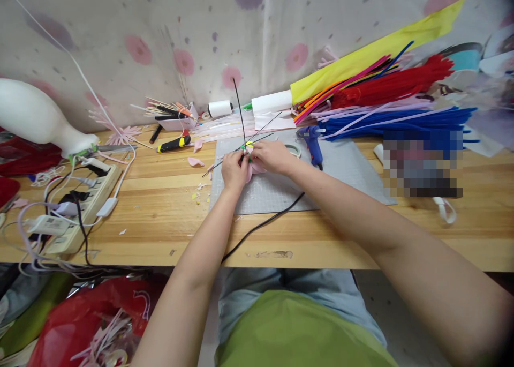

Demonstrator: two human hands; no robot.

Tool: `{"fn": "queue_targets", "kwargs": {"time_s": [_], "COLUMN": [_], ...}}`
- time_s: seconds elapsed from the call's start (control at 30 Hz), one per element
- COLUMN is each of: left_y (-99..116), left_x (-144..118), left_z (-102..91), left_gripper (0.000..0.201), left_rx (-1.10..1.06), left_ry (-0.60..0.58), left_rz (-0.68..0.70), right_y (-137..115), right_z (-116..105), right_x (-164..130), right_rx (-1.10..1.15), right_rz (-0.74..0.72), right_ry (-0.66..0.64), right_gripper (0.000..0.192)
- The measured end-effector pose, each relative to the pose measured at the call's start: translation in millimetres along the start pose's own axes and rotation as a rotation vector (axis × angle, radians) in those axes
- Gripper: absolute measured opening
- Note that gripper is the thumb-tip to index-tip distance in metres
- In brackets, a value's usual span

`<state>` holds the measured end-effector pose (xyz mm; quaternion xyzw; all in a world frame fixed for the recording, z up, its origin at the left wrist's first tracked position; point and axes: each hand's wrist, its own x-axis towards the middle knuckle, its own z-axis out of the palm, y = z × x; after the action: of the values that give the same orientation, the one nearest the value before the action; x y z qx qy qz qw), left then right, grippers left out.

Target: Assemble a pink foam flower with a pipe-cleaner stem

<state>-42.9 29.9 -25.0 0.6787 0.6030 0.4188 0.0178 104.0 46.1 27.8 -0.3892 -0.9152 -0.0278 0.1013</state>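
Observation:
Both my hands meet over the grey cutting mat. My left hand is closed, its fingertips pinching a small artificial flower with pink petals. From the other side my right hand is closed on the same flower, thumb and fingers drawn together. Yellow and green bits show between the fingertips. A thin dark wire rises upright from there, and more dark wires stick out to the sides. How the wires join the flower is hidden by my fingers. Two loose pink petals lie left of the mat.
A blue glue gun lies on the mat beside a tape roll. Behind are bundles of red and blue pipe cleaners. A yellow-black utility knife and a cabled power strip are leftward. A black cord crosses the front.

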Motion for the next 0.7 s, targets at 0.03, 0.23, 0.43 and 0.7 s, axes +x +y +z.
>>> {"fn": "queue_targets", "kwargs": {"time_s": [0.03,0.23,0.43,0.7], "left_y": [0,2,0,2], "left_x": [0,0,0,0], "left_z": [0.0,0.2,-3.7,-13.3], "left_gripper": [0.016,0.016,0.013,0.027], "left_rx": [-0.002,0.004,-0.016,-0.001], "left_ry": [0.003,0.002,-0.032,-0.132], "left_rz": [-0.003,-0.044,-0.024,0.010], "right_y": [-1,-5,-6,-6], "right_z": [-1,-4,-4,-5], "right_x": [1,4,4,4], "right_rx": [-0.004,-0.020,0.002,-0.003], "right_rz": [-0.001,0.035,0.095,0.245], "right_ry": [-0.009,-0.032,-0.020,0.053], "right_gripper": [0.031,0.035,0.031,0.033]}}
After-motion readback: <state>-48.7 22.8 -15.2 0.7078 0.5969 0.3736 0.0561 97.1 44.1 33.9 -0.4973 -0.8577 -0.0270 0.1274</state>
